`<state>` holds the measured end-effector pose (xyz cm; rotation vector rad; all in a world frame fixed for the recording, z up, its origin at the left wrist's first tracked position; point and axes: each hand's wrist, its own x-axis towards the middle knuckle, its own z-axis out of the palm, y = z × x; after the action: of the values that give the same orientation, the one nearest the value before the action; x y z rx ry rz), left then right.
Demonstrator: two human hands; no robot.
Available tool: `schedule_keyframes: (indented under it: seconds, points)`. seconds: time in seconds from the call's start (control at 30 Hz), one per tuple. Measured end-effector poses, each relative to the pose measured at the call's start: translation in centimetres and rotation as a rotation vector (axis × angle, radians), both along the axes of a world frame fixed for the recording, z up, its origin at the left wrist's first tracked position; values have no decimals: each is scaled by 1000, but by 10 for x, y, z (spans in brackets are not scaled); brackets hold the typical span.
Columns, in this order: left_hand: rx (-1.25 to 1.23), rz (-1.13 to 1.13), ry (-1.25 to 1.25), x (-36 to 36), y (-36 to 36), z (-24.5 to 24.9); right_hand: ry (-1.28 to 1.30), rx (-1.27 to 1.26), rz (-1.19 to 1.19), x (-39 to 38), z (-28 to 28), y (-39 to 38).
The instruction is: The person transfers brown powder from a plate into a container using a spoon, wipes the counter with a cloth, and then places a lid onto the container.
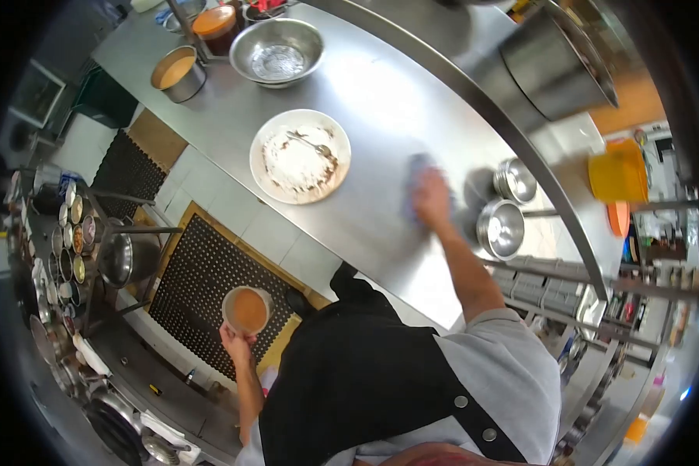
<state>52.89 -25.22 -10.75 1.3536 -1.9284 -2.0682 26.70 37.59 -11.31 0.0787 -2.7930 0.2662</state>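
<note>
My left hand [237, 343] is closed on the side of a round container [228, 308] with orange-brown liquid in it, held out over the floor mat. On the steel worktop, my right hand [432, 196] presses a blue-grey cloth [418, 172]. Motion blurs both hand and cloth, and the fingers are partly hidden. Left of the cloth stands a large white bowl [261, 180] holding white powder, brown smears and a spoon [309, 143]. Stacked steel bowls [501, 230] sit to the right of my right hand.
A steel bowl [278, 40], a pot of orange liquid [180, 85] and an orange-lidded container [215, 25] stand at the worktop's far end. A metal rail [474, 85] curves above the worktop [373, 179]. Below lies a perforated black mat [202, 272]. A yellow container [618, 172] is at right.
</note>
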Motion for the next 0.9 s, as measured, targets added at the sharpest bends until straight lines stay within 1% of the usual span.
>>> schedule_keyframes:
  seconds: [0.03, 0.07, 0.1, 0.13, 0.17, 0.2, 0.23, 0.3, 0.33, 0.37, 0.4, 0.43, 0.5, 0.53, 0.57, 0.6, 0.63, 0.67, 0.7, 0.73, 0.77, 0.8, 0.83, 0.87, 0.9]
  points:
    - [-9, 23, 1, 7, 2, 7, -100, -238, -174, -24, 26, 36]
    - [2, 32, 13, 11, 6, 18, -257, -130, -465, -48, 45, 65]
    - [14, 44, 31, 9, 14, 30, -61, 55, -861, -85, 26, 85]
    - [6, 71, 37, 3, 25, 49, 44, 158, -1043, -123, 21, 84]
    - [3, 9, 37, -5, 37, 75, 149, 232, -1226, -161, 16, 83]
    - [3, -61, 35, -14, 48, 97, -186, 123, -1004, -192, 45, 66]
    - [1, -49, 30, -24, 58, 111, -176, 40, -843, -219, 37, 51]
    - [126, -65, 43, -51, 81, 131, -5, -99, -370, -256, 5, -5]
    - [128, -48, 45, -65, 93, 138, 3, -136, -172, -257, -4, -36]
    - [175, -157, 60, -81, 104, 143, 174, -6, 21, -244, -24, -62]
    - [218, -267, 80, -95, 112, 147, -74, -119, 106, -224, 15, -86]
    - [217, -249, 91, -105, 122, 151, -100, -116, 267, -207, 14, -84]
    - [270, -361, 154, -122, 142, 155, -113, -89, 493, -166, 37, -51]
    - [271, -336, 164, -127, 148, 159, -41, -26, 477, -163, 22, -9]
    - [302, -350, 176, -131, 152, 165, 41, -146, 250, -169, -4, 38]
    - [331, -368, 187, -134, 156, 168, -153, -262, -73, -184, 49, 46]
    - [334, -396, 162, -137, 159, 167, -144, -41, -362, -205, 29, 89]
    - [333, -380, 165, -141, 164, 169, -117, 57, -575, -231, 10, 129]
    - [332, -455, 144, -147, 170, 174, -106, 149, -634, -277, -10, 160]
    - [324, -534, 120, -154, 174, 173, -119, 258, -591, -329, -34, 186]
    - [309, -601, 63, -159, 182, 167, -144, 512, -370, -398, -84, 228]
    - [304, -593, 62, -161, 191, 161, -90, 907, -37, -471, -124, 242]
    - [268, -645, 53, -171, 202, 165, -166, 316, -154, -467, -66, 145]
    - [234, -699, 41, -179, 211, 169, -89, -277, -258, -452, 18, 20]
    - [239, -740, 9, -187, 217, 172, 61, -304, 10, -510, -40, 43]
